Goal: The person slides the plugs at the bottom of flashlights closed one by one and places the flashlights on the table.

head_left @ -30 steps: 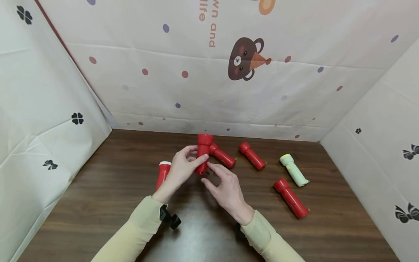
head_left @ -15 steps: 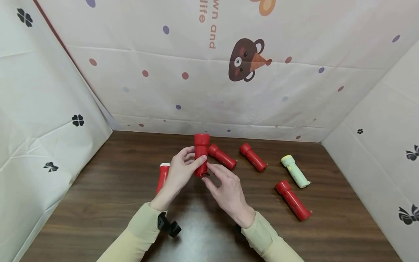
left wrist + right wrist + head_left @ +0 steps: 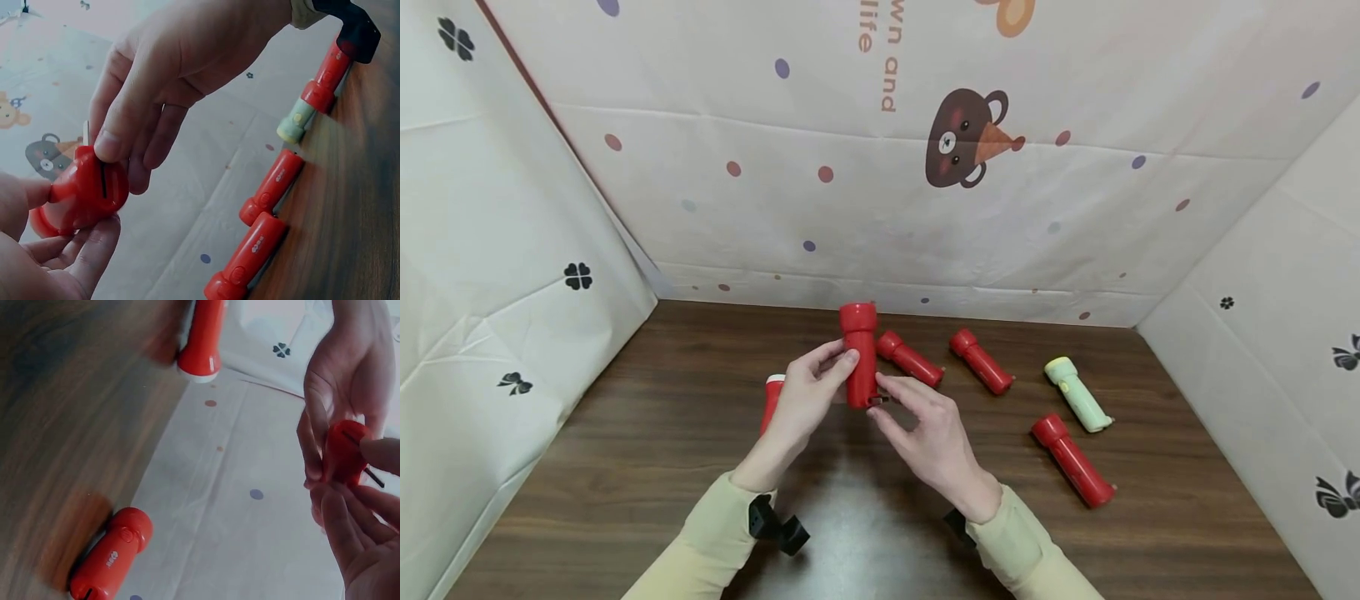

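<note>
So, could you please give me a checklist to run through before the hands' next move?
1. Left hand grips the red plastic cylindrical flashlight: ok.
2. Right hand touches its tail end: ok.
3. Thin flat prong sticks out at the tail: ok.
4. Held flashlight is switched off: cannot tell, front hidden.
5. Light-green, yellow-rimmed plastic flashlight lies apart from both hands: ok.

head: high, forward-down, farther | left wrist: close, rightward | right wrist: close, leftward | shared: held flashlight [image 3: 862,367]
</note>
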Demonstrator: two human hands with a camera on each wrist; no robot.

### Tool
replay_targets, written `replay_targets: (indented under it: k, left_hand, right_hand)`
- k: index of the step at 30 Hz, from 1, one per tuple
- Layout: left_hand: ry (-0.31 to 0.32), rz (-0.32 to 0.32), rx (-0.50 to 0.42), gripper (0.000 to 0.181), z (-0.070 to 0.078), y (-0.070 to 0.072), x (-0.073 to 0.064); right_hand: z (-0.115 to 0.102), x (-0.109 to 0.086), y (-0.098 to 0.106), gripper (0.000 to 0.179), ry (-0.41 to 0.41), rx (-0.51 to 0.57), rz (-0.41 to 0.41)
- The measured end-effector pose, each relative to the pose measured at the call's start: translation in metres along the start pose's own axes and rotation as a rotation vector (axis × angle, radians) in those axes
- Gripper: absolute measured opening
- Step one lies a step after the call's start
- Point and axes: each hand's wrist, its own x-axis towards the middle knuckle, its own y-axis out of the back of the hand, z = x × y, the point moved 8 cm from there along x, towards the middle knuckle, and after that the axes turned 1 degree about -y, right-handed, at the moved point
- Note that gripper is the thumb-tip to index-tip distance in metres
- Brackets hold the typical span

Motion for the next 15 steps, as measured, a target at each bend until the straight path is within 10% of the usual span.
replay_targets:
  k: [15]
  left_hand:
    - [0.006, -0.064, -0.034, 0.045, 0.0061, -0.0008, -0.0094]
  right_hand:
    - [-0.0062, -0.002, 0.0084, 0.055, 0.112, -0.023, -0.015]
